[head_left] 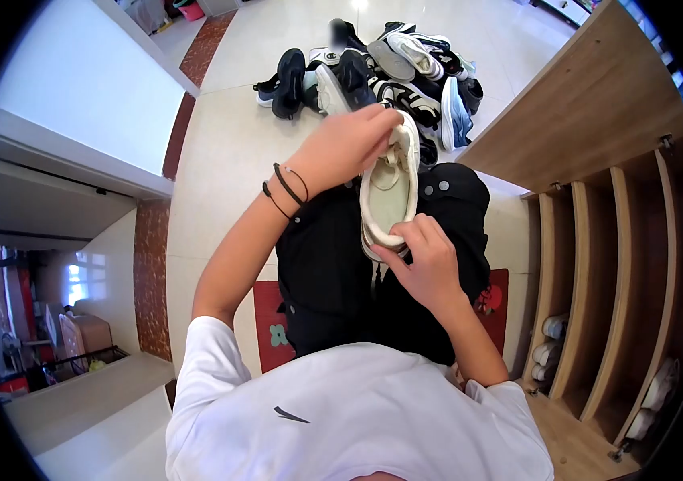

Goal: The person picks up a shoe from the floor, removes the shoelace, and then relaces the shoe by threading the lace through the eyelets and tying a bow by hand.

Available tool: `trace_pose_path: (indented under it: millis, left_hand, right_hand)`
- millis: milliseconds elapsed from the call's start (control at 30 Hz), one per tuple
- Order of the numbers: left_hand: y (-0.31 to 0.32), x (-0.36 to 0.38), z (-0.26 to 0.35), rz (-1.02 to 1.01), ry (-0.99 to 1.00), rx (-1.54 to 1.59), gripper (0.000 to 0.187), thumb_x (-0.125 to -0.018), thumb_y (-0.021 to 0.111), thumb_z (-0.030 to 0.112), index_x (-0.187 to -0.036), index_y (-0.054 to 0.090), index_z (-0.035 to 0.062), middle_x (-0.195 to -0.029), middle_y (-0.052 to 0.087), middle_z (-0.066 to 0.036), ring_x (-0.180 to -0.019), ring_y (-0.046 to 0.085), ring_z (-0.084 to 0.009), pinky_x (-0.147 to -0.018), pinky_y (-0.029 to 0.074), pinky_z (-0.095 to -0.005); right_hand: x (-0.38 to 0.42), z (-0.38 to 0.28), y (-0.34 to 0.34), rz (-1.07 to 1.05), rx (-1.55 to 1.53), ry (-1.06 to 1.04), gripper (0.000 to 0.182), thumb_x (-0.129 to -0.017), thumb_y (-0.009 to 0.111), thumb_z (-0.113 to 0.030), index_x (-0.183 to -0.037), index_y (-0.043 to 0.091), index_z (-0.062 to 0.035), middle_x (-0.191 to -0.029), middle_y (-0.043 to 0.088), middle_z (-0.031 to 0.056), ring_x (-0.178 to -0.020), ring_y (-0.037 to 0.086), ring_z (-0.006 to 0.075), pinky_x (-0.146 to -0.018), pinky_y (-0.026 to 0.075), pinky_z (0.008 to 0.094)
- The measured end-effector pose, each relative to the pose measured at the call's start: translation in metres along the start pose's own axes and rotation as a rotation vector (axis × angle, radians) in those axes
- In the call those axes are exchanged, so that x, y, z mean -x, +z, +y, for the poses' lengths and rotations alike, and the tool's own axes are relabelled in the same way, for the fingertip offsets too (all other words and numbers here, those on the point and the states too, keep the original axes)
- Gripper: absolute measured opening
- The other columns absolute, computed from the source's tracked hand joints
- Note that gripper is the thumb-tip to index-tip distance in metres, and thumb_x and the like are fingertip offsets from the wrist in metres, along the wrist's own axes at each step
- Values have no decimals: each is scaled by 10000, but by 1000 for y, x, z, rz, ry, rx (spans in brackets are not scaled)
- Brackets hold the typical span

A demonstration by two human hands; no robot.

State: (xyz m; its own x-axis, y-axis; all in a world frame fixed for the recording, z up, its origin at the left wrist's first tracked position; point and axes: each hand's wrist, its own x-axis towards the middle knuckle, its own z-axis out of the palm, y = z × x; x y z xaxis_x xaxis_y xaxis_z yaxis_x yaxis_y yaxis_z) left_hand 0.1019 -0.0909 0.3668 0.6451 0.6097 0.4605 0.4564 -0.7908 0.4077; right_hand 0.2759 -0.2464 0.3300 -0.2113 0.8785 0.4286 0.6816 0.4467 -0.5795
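Note:
Above my knees I hold a white sneaker (389, 212), its opening facing up and its toe pointing away from me. My left hand (349, 144), with dark cord bracelets at the wrist, grips the sneaker near the tongue and laces; its fingertips are partly hidden. At the heel, my right hand (424, 252) pinches the collar between thumb and fingers. A pale insole and a loose lace show inside the shoe. Just beyond lies a heap of mixed shoes (355, 78), black, white, grey and blue.
On the right stands a wooden shoe cabinet (622, 289) with its door (590, 88) swung open. White shoes (548, 351) rest on its lower shelves. A red patterned mat (269, 329) lies under me. A white door panel (89, 88) stands at left.

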Motion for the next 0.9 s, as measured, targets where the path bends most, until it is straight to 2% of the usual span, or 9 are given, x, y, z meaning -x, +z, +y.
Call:
trace_pose_path:
  millis: [200, 300, 433, 500, 633, 733, 800, 833, 900]
  left_hand:
    - [-7, -5, 10, 41, 105, 0, 255, -907, 637, 80, -1159, 605, 89, -976, 678, -112, -808, 664, -332, -666, 519, -400]
    - [-2, -7, 10, 62, 70, -4, 232, -907, 657, 115, -1135, 627, 90, -913, 689, -106, -787, 673, -319, -655, 519, -390]
    - [-2, -7, 14, 69, 106, -3, 192, -912, 660, 136, -1096, 645, 85, -880, 695, -110, -762, 674, -313, -645, 518, -382]
    - [-1, -6, 15, 65, 91, 44, 169, -914, 666, 153, -1067, 659, 82, -886, 694, -113, -762, 673, -311, -641, 518, -380]
    - [1, -3, 15, 70, 61, 66, 190, -909, 678, 164, -1079, 659, 82, -891, 695, -113, -763, 671, -311, -639, 518, -376]
    - [1, -1, 14, 110, 52, 98, 209, -904, 686, 158, -1096, 660, 81, -885, 692, -116, -755, 669, -309, -645, 520, -378]
    - [-2, 3, 15, 57, -12, 159, 242, -894, 683, 122, -1128, 652, 72, -900, 673, -124, -757, 661, -311, -655, 522, -379]
    - [-2, 7, 17, 55, -16, 160, 242, -894, 683, 122, -1128, 652, 72, -900, 673, -124, -757, 661, -311, -655, 522, -379]
    - [-2, 12, 23, -3, -40, 172, 293, -859, 675, 66, -1150, 642, 70, -942, 650, -127, -802, 649, -315, -694, 521, -389]
  right_hand:
    - [-1, 4, -19, -102, 3, -30, 217, -802, 791, -238, -883, 665, -81, -769, 538, 66, -741, 574, 254, -642, 445, 358]
    - [-20, 10, -26, 0, 155, -83, 160, -824, 761, -216, -888, 692, -86, -762, 531, 56, -728, 553, 248, -660, 414, 347]
    - [-57, 7, -22, 59, 306, -16, 189, -777, 765, -168, -944, 718, -94, -980, 576, 76, -965, 543, 261, -827, 390, 398]
    - [-71, 4, -14, 129, 512, -27, 257, -737, 784, -177, -974, 726, -99, -1167, 585, 100, -1142, 505, 277, -959, 348, 456]
    - [-81, 22, 8, 29, 587, 33, 277, -726, 786, -192, -979, 729, -93, -1258, 582, 115, -1237, 471, 281, -1039, 301, 489]
    - [-78, 29, 7, 46, 515, -25, 256, -750, 764, -189, -973, 725, -71, -1258, 588, 121, -1200, 502, 285, -1040, 318, 480]
    - [-66, 23, -2, 107, 203, -14, 161, -793, 690, -130, -929, 708, -45, -1243, 621, 150, -1099, 581, 271, -999, 379, 421]
    - [-59, 23, -6, 103, 201, -12, 161, -793, 690, -130, -929, 708, -45, -1243, 621, 150, -1099, 581, 271, -999, 379, 421]
    - [-43, 28, -21, 240, -351, 152, 79, -823, 619, -83, -849, 662, -22, -1231, 654, 177, -1001, 639, 259, -895, 459, 368]
